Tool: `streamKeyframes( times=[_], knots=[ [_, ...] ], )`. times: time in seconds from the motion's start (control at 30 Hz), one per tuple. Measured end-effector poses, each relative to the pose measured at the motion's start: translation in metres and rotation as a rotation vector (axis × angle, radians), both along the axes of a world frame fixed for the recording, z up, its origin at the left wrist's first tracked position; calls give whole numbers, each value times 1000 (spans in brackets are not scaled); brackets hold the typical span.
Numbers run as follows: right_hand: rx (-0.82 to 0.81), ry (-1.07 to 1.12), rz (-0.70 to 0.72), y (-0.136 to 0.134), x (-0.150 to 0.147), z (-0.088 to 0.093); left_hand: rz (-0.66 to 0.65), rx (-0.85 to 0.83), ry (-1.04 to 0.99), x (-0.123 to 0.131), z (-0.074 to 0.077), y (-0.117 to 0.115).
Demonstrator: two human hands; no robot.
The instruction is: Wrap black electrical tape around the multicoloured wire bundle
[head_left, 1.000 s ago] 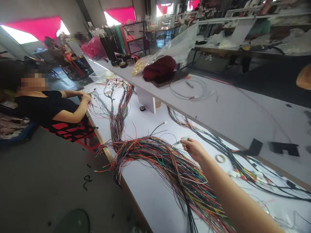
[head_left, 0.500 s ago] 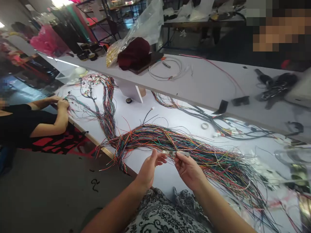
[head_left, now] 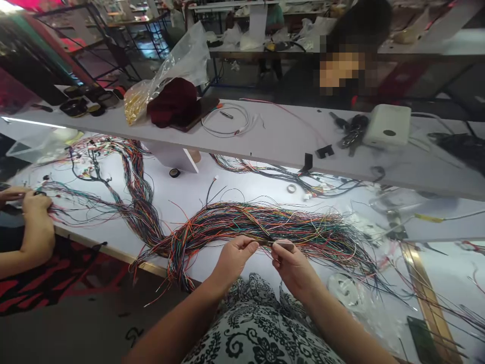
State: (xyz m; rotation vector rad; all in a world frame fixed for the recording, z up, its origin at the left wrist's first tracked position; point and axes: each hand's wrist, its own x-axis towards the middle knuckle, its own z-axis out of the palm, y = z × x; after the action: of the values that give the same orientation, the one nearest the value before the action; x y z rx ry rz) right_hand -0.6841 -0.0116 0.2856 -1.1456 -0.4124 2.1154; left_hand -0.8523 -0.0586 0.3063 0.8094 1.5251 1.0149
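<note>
Bench (head_left: 257, 184): white top, under wire bundle (head_left: 235, 222).
Wire bundle: multicoloured; lies as it did a second ago.
Left hand (head_left: 233, 258): newly in at bundle's near edge, pinching one dark strand (head_left: 265, 241).
Right hand (head_left: 293, 268): drawn back from over bundle; clamped on small pale connector (head_left: 283, 246), fingertips meeting left's.
Reading: single-handed reach replaced by two-handed work on strand and connector.

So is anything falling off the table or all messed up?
Yes. The loose ends of the coloured wire bundle spill over the front edge of the white table and dangle toward the floor, just beside the left hand. That hand and the right hand pinch one thin wire. Nothing looks broken.
</note>
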Motion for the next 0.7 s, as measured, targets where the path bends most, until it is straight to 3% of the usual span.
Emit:
streamKeyframes(
  times=[0.13, 0.27, 0.43, 0.5, 0.6, 0.7],
  knots=[
    [152, -5, 95, -7, 11, 1, -144, 167, 116, -21, 11, 1],
    [532, -150, 196, -12, 23, 11, -250, 286, 76, -38, 14, 2],
    [1022, -424, 366, -11, 27, 38, -207, 215, -105, -48, 10, 3],
    [1162, -511, 394, -10, 27, 46, -262, 156, -108, -51, 13, 3],
    [1329, -652, 434, -8, 25, 50, -373, 110, -90, -55, 20, 3],
    [1429, -782, 475, -7, 22, 44, -376, 85, -131, -60, 22, 4]
  ],
)
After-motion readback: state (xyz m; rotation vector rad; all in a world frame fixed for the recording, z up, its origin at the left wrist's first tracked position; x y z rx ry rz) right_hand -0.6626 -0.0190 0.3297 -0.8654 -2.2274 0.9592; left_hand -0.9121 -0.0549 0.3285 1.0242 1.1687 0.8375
